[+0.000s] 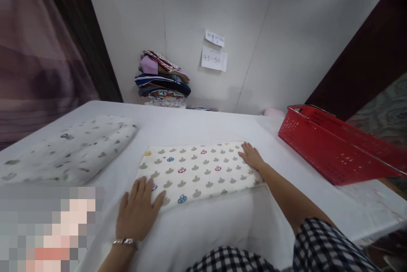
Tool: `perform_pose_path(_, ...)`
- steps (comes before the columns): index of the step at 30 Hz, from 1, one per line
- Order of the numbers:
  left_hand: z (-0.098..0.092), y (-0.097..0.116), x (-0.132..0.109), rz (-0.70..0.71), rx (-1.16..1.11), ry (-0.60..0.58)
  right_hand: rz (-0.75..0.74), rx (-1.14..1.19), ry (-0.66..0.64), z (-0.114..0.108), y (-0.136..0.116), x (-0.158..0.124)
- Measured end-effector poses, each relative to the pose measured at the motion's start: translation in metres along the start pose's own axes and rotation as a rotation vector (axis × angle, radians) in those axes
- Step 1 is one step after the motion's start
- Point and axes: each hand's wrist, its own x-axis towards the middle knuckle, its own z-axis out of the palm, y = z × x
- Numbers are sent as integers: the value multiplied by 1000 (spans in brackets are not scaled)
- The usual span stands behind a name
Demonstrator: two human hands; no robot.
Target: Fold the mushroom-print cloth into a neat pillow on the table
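A cream cloth (197,170) printed with grey, red, blue and yellow mushroom shapes lies folded into a long flat rectangle on the white table. My left hand (138,206), with a silver bracelet at the wrist, rests on its near left corner, fingers spread. At the opposite end, my right hand (252,155) lies flat on the cloth's right edge with its fingers extended. Neither hand grips anything.
Another pale patterned cloth (73,149) lies on the left of the white table (203,126). A red perforated basket (333,149) stands at the right. Behind the table's far edge are stacked folded fabrics (163,79) against the wall, near paper labels (214,59).
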Motion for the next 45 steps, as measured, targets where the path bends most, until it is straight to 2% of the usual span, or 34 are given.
perform_pose_path(8, 0, 3, -3, -18, -16, -8, -29, -35, 78, 20, 14, 4)
perform_pose_path(13, -16, 1, -5, -55, -99, -129, -57, -91, 92, 25, 21, 8)
perform_pose_path(16, -31, 5, 6, -67, -131, -155, -116, -88, 141, 26, 3, 13)
perform_pose_path(20, -40, 22, 44, 13, -131, -107, -244, -32, 117, 27, -43, 24)
perform_pose_path(24, -26, 35, 91, 83, -114, -142, -303, -11, 53, 34, -73, 38)
perform_pose_path(26, -14, 31, 107, 34, -104, -149, -303, -15, 43, 39, -75, 43)
perform_pose_path(29, 2, 19, 116, -65, -135, -189, -307, -21, 63, 46, -71, 47)
perform_pose_path(33, 14, 10, 114, -75, -164, -170, -334, -36, 98, 52, -67, 47)
perform_pose_path(37, 14, 10, 115, -96, -237, -113, -346, -48, 121, 54, -67, 47)
perform_pose_path(42, 7, 7, 130, -288, -364, -55, -324, -54, 122, 53, -69, 46)
perform_pose_path(45, 3, 3, 144, -346, -360, -41, -311, -45, 110, 49, -72, 45)
